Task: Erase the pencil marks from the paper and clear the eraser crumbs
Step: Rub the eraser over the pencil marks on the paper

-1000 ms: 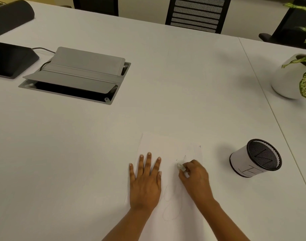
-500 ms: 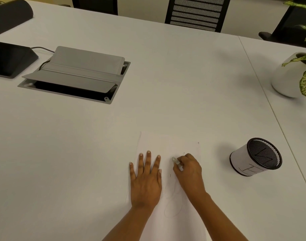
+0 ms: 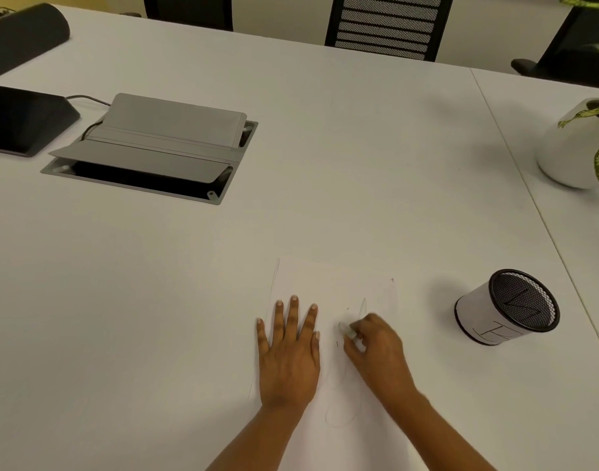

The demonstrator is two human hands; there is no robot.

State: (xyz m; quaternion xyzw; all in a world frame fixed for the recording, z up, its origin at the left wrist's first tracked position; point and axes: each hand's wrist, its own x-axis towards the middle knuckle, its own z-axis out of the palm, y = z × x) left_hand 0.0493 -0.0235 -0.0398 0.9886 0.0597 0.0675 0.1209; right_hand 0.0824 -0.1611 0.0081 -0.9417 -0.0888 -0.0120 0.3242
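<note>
A white sheet of paper (image 3: 335, 287) lies on the white table near its front edge, with faint pencil loops (image 3: 340, 414) drawn on it. My left hand (image 3: 289, 351) lies flat on the sheet's left part, fingers spread and straight. My right hand (image 3: 376, 351) pinches a small white eraser (image 3: 346, 329) at its fingertips, the eraser's tip down on the paper. A few dark specks show on the paper beside the eraser.
A mesh pen cup (image 3: 507, 307) wrapped in white paper stands to the right. An open grey cable box (image 3: 152, 147) sits at the back left, beside a black device (image 3: 23, 124). A potted plant (image 3: 576, 144) is at the far right. Chairs stand behind the table.
My right hand with the eraser slid left and then back a little towards me and to the right, rubbing the paper. My left hand stayed flat in place.
</note>
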